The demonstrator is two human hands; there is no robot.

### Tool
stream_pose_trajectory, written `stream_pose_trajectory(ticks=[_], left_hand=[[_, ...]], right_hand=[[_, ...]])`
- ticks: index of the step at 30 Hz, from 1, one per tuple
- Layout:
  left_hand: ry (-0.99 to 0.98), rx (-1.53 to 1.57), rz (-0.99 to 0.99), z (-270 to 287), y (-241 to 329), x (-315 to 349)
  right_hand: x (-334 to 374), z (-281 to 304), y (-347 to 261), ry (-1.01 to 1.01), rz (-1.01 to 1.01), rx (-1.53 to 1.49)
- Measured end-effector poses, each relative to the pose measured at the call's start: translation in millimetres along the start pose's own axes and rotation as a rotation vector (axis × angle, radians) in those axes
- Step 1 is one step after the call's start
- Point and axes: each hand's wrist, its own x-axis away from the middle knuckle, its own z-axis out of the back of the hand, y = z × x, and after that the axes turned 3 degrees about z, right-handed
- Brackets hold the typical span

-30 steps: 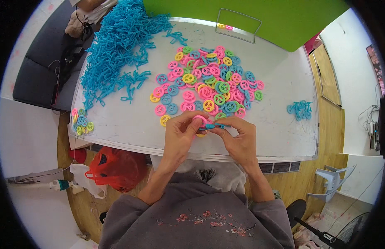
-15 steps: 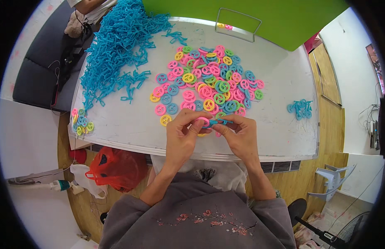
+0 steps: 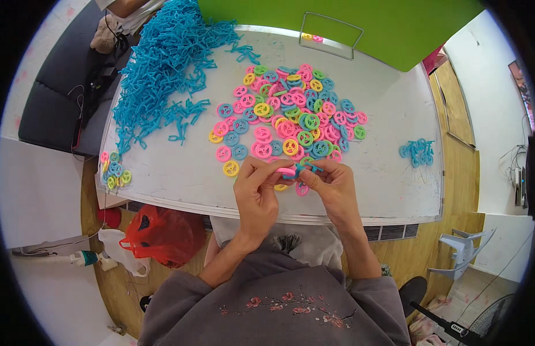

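Observation:
My left hand [image 3: 257, 193] pinches a pink plastic wheel [image 3: 286, 172] between thumb and fingers, just over the near side of the table. Pressed close to it is a blue plastic frame piece [image 3: 302, 168], gripped by my right hand [image 3: 335, 192]. The two parts touch; whether they are joined is hidden by my fingers. Right beyond my hands spreads a pile of small spoked wheels [image 3: 290, 147] in pink, blue, yellow and green. One pink wheel [image 3: 302, 189] lies on the table beneath my hands.
A large heap of blue frame pieces [image 3: 163, 75] covers the table's far left. Several loose wheels [image 3: 114, 170] sit at the left corner. Blue pieces with wheels [image 3: 417, 152] lie at the right. A green panel [image 3: 383, 29] with a wire loop [image 3: 353, 57] borders the back. A red bag [image 3: 163, 233] stands below.
My left hand has shifted slightly and tilted the pink wheel flatter against the blue piece. My right hand has moved very little.

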Motion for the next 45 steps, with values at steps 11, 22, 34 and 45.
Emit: stream_pose_trajectory(ticks=[11,22,34,45], left_hand=[[0.012,-0.249,-0.042,6.0,2.1,-0.5],[-0.142,0.028,0.118,19.0,-2.3,-2.0],[0.341,-0.79,-0.076,92.8,-8.3,-39.2],[0.394,-0.916,-0.157,135.8,-13.9,-49.0]], right_hand=[[4.1,-5.2,3.1,0.119,0.191,0.311],[6.9,12.0,-17.4,-0.157,0.342,0.487],[19.7,170.1,-27.6,0.486,0.265,0.8],[17.9,151.9,-27.9,0.955,0.357,1.247]])
